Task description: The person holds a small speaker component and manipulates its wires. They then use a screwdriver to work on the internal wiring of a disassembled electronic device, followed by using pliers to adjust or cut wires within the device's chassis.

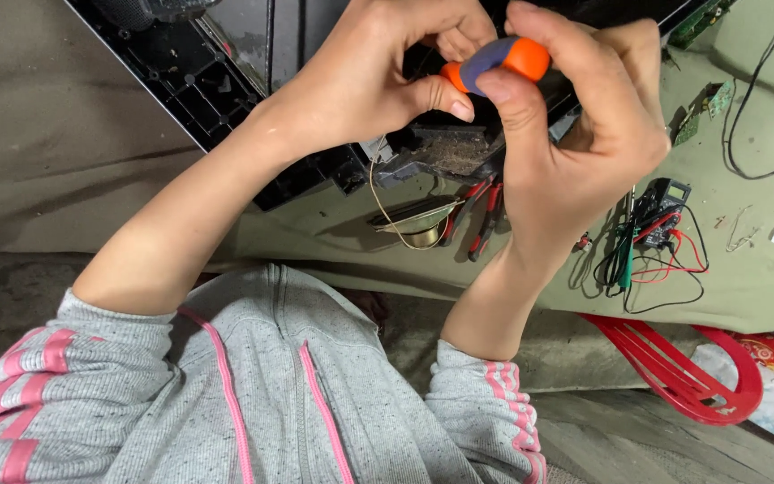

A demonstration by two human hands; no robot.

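1. Orange-and-blue screwdriver handle (497, 61), one, at 12 o'clock: both hands, left (378, 76) and right (575, 134), closed around it.
2. Shaft hidden behind the fingers.
3. Black panel (226, 85), one, cut off at the top edge.

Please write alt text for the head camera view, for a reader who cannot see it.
Both hands, left hand and right hand, grip an orange and blue screwdriver handle over a black plastic panel. On the green cloth-covered table lie red-handled pliers and a black multimeter with red and black leads.
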